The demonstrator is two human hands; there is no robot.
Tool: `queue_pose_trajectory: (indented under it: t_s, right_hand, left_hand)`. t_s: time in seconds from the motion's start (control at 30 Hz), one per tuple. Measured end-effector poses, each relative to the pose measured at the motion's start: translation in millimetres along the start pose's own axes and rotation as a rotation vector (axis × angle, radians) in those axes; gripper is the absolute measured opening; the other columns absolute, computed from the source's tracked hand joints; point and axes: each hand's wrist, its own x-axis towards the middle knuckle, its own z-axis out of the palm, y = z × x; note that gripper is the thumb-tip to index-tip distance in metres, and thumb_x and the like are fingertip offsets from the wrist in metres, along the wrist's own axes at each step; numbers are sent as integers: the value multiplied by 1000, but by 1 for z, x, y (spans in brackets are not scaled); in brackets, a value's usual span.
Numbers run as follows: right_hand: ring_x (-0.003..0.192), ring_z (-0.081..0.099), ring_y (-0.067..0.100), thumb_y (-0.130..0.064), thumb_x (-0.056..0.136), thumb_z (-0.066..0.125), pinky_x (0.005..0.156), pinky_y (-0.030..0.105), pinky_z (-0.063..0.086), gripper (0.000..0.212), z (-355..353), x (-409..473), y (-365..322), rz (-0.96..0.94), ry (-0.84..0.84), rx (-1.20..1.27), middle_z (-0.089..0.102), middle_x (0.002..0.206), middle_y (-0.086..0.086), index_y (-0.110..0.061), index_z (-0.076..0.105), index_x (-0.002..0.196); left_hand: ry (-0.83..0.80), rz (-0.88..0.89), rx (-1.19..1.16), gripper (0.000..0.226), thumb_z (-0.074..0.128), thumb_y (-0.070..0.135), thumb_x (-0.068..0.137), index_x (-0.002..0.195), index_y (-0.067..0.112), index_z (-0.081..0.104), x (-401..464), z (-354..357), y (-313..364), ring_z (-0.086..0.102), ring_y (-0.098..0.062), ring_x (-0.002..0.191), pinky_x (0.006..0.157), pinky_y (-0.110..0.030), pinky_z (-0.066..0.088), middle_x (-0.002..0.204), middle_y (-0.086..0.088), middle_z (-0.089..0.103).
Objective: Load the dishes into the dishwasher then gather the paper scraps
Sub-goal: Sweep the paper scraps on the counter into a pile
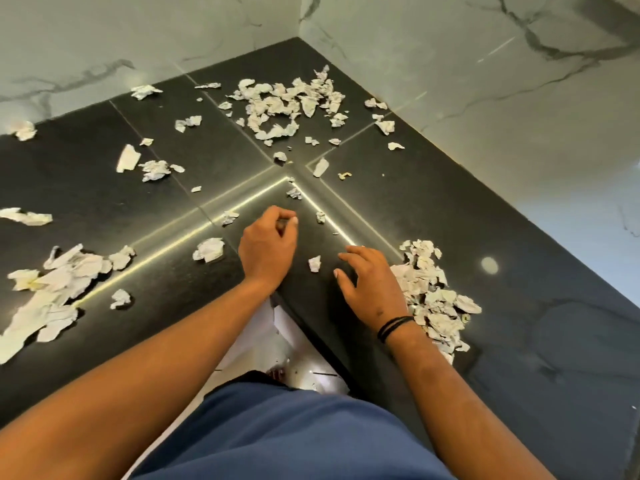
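Torn white paper scraps lie all over a black corner countertop (485, 209). My left hand (268, 245) hovers over the counter's inner corner with fingers curled and thumb against the fingertips; no paper shows in it. My right hand (369, 289) lies flat on the counter with fingers spread, its outer edge against a heap of scraps (434, 299). One small scrap (314, 263) lies between my hands. A crumpled scrap (209, 249) sits just left of my left hand. A larger heap (287, 105) lies far back near the wall corner, and another heap (52, 292) lies at the left.
Marble-look walls (450, 81) close the counter at the back and right. Metal strips (242, 202) cross the counter's surface. The counter's inner edge runs under my forearms, with pale floor (263, 337) below. Single scraps are scattered across the middle.
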Motion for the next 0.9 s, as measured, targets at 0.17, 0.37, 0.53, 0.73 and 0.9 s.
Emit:
queue_pose_trajectory:
  t_s: [0.17, 0.37, 0.53, 0.73, 0.9]
  right_hand:
    - [124, 52, 25, -28, 94, 66, 108, 34, 41, 33, 27, 12, -17, -75, -49, 4, 63, 129, 3, -13, 69, 124]
    - [120, 54, 34, -22, 91, 72, 104, 44, 48, 35, 54, 18, -27, -235, -92, -89, 62, 128, 12, -6, 70, 121]
    - [104, 60, 33, -2, 87, 70, 92, 38, 53, 19, 44, 7, 10, -251, 52, -95, 66, 113, 14, -1, 74, 106]
    - [105, 55, 33, 1, 84, 71, 92, 39, 51, 22, 26, -2, 21, -108, 122, -224, 65, 109, 14, 2, 73, 106]
    - [117, 51, 36, -10, 91, 63, 101, 41, 45, 33, 26, 41, -3, -138, -25, -198, 58, 126, 16, 1, 63, 122]
  left_hand:
    - [18, 17, 32, 4, 67, 24, 94, 93, 24, 71, -8, -52, -51, 61, -20, 65, 61, -34, 47, 62, 13, 56]
    - [-8, 125, 238, 8, 71, 27, 94, 93, 20, 69, -33, -75, -84, 68, -29, 64, 53, -35, 52, 71, 2, 70]
    - [-93, 111, 329, 16, 65, 36, 96, 92, 21, 61, -29, -72, -81, 67, -30, 63, 54, -40, 55, 72, 3, 69]
    - [-112, 106, 413, 19, 61, 37, 97, 89, 21, 54, -29, -70, -82, 63, -29, 56, 50, -37, 52, 65, 4, 63]
    - [-101, 119, 485, 23, 59, 37, 99, 86, 19, 52, -31, -68, -80, 56, -26, 52, 47, -29, 38, 64, 4, 58]
